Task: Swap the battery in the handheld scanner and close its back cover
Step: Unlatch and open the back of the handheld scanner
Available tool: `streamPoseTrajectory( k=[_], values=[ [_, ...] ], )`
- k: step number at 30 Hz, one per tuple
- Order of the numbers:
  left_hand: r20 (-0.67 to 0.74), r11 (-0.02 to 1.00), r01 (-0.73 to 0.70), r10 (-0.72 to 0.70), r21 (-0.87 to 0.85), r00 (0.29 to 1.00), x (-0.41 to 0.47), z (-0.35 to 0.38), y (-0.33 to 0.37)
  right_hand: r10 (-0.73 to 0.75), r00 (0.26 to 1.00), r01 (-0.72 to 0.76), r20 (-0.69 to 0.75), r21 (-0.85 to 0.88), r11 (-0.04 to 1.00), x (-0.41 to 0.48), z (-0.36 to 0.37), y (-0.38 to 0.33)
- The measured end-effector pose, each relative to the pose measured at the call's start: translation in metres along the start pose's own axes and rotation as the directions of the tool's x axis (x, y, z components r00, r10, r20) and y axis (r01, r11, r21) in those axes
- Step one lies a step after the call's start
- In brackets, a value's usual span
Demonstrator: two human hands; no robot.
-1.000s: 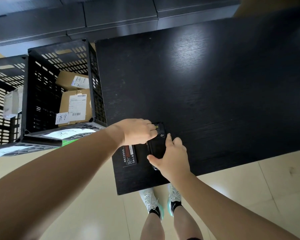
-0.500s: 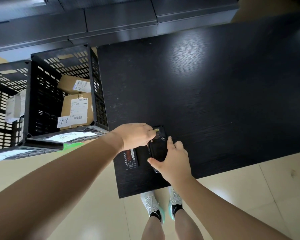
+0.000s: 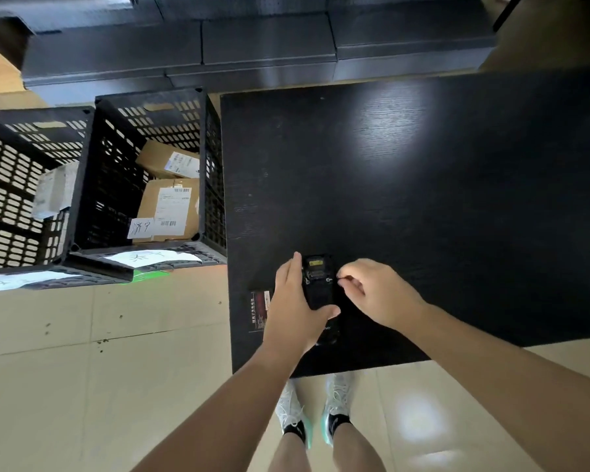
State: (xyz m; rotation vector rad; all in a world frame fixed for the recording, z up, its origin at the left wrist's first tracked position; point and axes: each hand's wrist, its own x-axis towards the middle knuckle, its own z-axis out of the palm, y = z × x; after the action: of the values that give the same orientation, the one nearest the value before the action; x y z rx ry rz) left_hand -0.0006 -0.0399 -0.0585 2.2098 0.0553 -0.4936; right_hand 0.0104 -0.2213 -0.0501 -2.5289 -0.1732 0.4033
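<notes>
The black handheld scanner (image 3: 317,287) lies back side up near the front left corner of the black table (image 3: 423,199). My left hand (image 3: 293,301) grips it from the left, fingers along its side and thumb across its lower part. My right hand (image 3: 378,294) is just right of it, fingers curled, thumb and forefinger pinched at its right edge; I see nothing in them. A flat battery (image 3: 260,311) with a red and white label lies on the table left of the scanner, partly hidden by my left hand.
Two black slatted crates stand on the floor left of the table; the nearer crate (image 3: 205,131) holds labelled cardboard boxes (image 3: 167,209), and the second crate (image 3: 14,199) is farther left. Dark cabinets run along the back. My feet (image 3: 334,400) are at the table's front edge.
My left hand has dropped from the scanner's top end to grip its left side. My right hand has come off the scanner's lower part and moved to its right edge.
</notes>
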Motion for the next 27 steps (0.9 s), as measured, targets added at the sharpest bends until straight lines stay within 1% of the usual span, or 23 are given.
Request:
streamPoseTrajectory(
  k=[4, 7, 10, 16, 21, 25, 27],
  values=[
    [-0.014, 0.999, 0.047, -0.047, -0.011, 0.999, 0.0, 0.005, -0.005, -0.162, 0.982, 0.169, 0.098, -0.062, 0.984, 0.012, 0.001, 0.003],
    [-0.022, 0.998, 0.058, -0.059, -0.025, 0.998, -0.001, 0.007, -0.007, -0.227, 0.965, 0.241, 0.132, -0.103, 0.965, 0.019, 0.001, 0.005],
    [-0.027, 0.997, 0.065, -0.066, -0.031, 0.997, -0.002, 0.008, -0.006, -0.309, 0.933, 0.34, 0.186, -0.17, 0.925, 0.028, -0.001, 0.007],
    [-0.022, 0.997, 0.071, -0.072, -0.025, 0.997, -0.001, 0.009, -0.008, -0.423, 0.807, 0.554, 0.413, -0.281, 0.784, 0.047, -0.013, 0.006],
    [-0.031, 0.997, 0.077, -0.077, -0.018, 0.997, -0.002, 0.009, -0.007, -0.457, 0.732, 0.654, 0.506, -0.329, 0.681, 0.055, -0.018, 0.005],
    [-0.029, 0.996, 0.086, -0.087, -0.019, 0.996, -0.001, 0.009, -0.007, -0.458, 0.664, 0.729, 0.591, -0.376, 0.572, 0.064, -0.018, 0.004],
    [-0.026, 0.996, 0.089, -0.089, -0.019, 0.996, -0.001, 0.009, -0.007, -0.465, 0.617, 0.773, 0.635, -0.379, 0.509, 0.069, -0.02, 0.003]
  ],
)
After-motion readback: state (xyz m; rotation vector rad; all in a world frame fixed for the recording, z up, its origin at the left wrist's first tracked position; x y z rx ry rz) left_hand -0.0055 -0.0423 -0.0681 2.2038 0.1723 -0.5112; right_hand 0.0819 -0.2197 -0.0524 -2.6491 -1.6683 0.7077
